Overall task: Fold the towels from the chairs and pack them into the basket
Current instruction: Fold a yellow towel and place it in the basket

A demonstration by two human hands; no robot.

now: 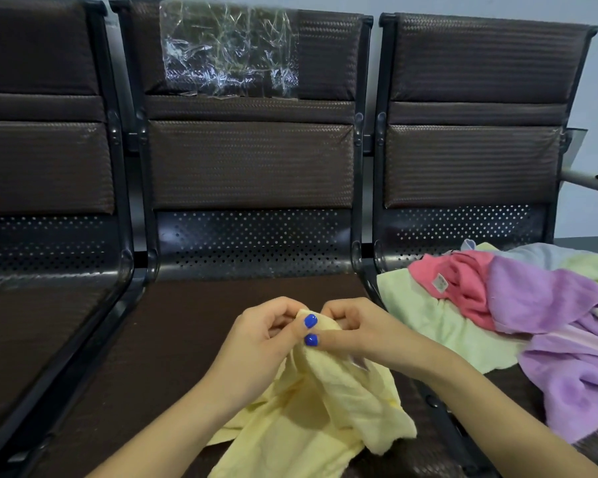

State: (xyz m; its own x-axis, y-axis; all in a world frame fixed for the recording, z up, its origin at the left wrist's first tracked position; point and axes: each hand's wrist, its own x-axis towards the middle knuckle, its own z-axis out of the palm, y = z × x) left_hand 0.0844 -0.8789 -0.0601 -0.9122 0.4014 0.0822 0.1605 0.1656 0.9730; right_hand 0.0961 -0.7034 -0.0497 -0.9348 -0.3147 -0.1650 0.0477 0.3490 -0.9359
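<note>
Hands meet over the middle chair [252, 167]: left hand [270, 332] and right hand [353, 331] pinch one bunched edge, probably a corner, of the yellow towel [311, 408]; it looks soft, light and floppy, best held by its corners.

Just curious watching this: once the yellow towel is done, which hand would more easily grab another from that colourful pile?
Probably the right hand. The pile, with its pink towel and purple towel, lies on the right-hand seat, nearer that hand. The left hand would have to cross over. Both now pinch the yellow towel.
</note>
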